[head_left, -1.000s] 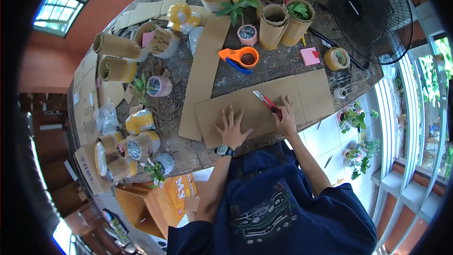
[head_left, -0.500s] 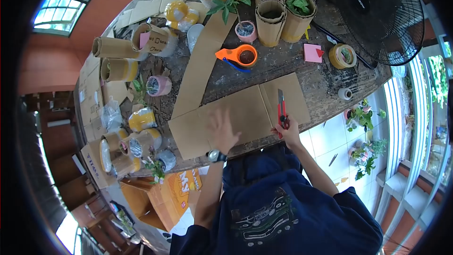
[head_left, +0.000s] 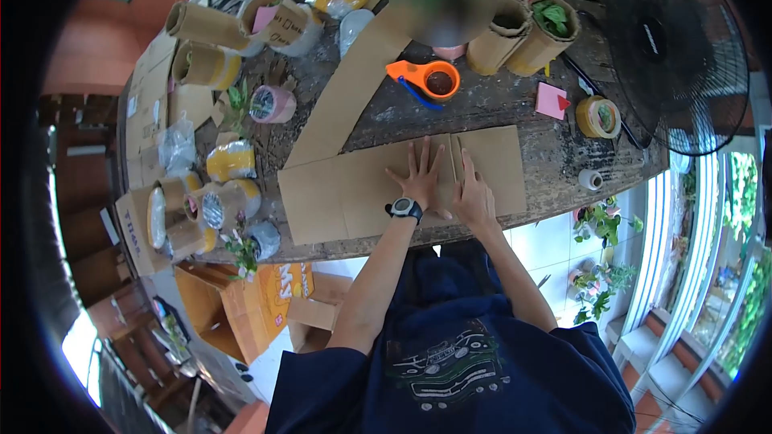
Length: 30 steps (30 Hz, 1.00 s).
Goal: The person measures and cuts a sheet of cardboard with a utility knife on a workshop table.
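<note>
A long strip of brown cardboard [head_left: 362, 189] lies flat along the table's near edge, with a crease near its right part. My left hand [head_left: 420, 181] presses flat on it, fingers spread, just left of the crease. Beside it, my right hand [head_left: 475, 199] is closed at the crease, index finger stretched forward along the line. The red utility knife seen earlier in this hand is almost wholly hidden beneath it. Another cardboard strip [head_left: 342, 100] runs away from the first one's left end.
Beyond the cardboard lies an orange tape dispenser [head_left: 425, 79]. Cardboard tubes [head_left: 498, 36] stand at the back, near a black fan [head_left: 671, 48]. Pink notes [head_left: 552, 101] and a tape roll [head_left: 597, 117] lie right. Wrapped bundles [head_left: 231, 161] and a pink pot [head_left: 272, 104] crowd the left.
My left hand has moved right and settled flat on the cardboard. My right hand has lowered the utility knife from upright to the crease. The view has shifted slightly.
</note>
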Each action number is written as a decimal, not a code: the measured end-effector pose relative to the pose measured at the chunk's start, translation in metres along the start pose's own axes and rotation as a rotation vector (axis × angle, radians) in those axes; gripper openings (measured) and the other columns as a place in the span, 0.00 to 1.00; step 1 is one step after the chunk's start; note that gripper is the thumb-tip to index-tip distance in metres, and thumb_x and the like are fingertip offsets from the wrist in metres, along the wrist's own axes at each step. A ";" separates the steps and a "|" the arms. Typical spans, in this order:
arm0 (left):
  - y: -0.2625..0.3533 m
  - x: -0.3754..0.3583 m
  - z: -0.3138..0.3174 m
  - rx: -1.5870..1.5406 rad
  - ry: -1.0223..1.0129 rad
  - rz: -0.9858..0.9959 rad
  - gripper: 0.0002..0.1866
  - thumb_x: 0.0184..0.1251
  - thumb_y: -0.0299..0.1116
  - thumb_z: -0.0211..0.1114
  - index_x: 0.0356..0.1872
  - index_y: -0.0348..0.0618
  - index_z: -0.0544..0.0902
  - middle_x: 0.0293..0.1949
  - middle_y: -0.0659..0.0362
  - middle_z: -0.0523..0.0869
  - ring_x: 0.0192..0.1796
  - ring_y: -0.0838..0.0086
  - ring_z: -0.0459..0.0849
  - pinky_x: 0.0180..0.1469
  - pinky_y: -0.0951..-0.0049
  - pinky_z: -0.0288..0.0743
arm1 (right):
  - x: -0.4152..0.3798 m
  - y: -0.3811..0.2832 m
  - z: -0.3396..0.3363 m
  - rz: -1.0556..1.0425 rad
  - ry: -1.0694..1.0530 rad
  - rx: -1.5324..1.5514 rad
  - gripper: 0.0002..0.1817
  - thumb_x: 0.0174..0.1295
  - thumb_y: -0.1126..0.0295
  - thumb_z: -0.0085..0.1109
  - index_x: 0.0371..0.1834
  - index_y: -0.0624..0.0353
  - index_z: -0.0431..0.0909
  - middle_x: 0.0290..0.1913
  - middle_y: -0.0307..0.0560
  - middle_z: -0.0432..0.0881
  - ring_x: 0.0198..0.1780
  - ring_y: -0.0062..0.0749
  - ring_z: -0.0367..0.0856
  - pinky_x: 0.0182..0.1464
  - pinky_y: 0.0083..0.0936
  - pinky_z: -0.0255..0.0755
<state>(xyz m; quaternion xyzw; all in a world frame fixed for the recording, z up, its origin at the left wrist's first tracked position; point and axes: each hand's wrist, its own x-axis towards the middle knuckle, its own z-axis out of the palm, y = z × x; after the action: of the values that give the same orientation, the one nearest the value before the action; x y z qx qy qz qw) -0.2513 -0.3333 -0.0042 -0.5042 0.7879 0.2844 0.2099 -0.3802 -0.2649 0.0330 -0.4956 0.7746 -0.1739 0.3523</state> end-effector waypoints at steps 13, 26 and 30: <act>-0.011 0.005 0.025 -0.109 0.231 0.087 0.91 -0.03 0.59 0.85 0.82 0.71 0.42 0.84 0.64 0.30 0.84 0.54 0.29 0.62 0.04 0.37 | 0.018 0.017 0.047 -0.220 0.132 -0.097 0.35 0.69 0.71 0.47 0.81 0.55 0.53 0.42 0.74 0.83 0.41 0.70 0.84 0.40 0.55 0.76; 0.000 0.042 0.084 -0.232 0.490 -0.038 0.47 0.56 0.53 0.65 0.78 0.83 0.55 0.84 0.75 0.38 0.85 0.69 0.35 0.67 0.08 0.30 | 0.010 0.016 0.046 -0.181 0.014 -0.216 0.35 0.68 0.75 0.47 0.80 0.50 0.55 0.49 0.73 0.82 0.49 0.70 0.82 0.45 0.55 0.75; -0.001 0.032 0.074 -0.239 0.599 -0.011 0.54 0.54 0.49 0.74 0.80 0.79 0.51 0.84 0.72 0.36 0.85 0.66 0.34 0.66 0.07 0.34 | -0.062 0.018 0.041 -0.126 -0.029 -0.206 0.34 0.65 0.79 0.48 0.77 0.55 0.57 0.57 0.72 0.80 0.55 0.69 0.80 0.51 0.57 0.74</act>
<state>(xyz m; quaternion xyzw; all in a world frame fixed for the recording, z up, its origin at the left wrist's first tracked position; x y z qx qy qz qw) -0.2602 -0.3066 -0.0801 -0.5910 0.7729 0.2125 -0.0904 -0.3464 -0.1981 0.0165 -0.5795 0.7504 -0.1079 0.2989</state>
